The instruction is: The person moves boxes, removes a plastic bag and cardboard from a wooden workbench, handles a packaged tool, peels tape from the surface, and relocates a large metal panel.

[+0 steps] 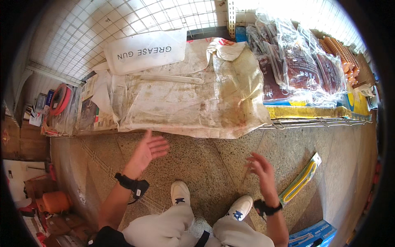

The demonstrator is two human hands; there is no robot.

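Observation:
My left hand (151, 146) is held in the air with its fingers spread, just in front of the low wire shelf, and holds nothing. To the right, my right hand (260, 165) hangs over the speckled floor, empty, fingers apart and slightly bent. Both wrists wear black straps. Beyond the hands a stained, whitish woven sack (185, 105) lies along the shelf, its near edge drooping over the front. A translucent plastic sheet (145, 52) printed "GREASE GUN" rests at the back of the sack.
Plastic-wrapped packs (299, 68) and brown beaded items (342, 58) lie on the shelf's right part; a red coil (60, 98) stands at its left. On the floor are a packaged yellow item (301, 180), a blue grease gun box (313, 236) and an orange container (55, 202).

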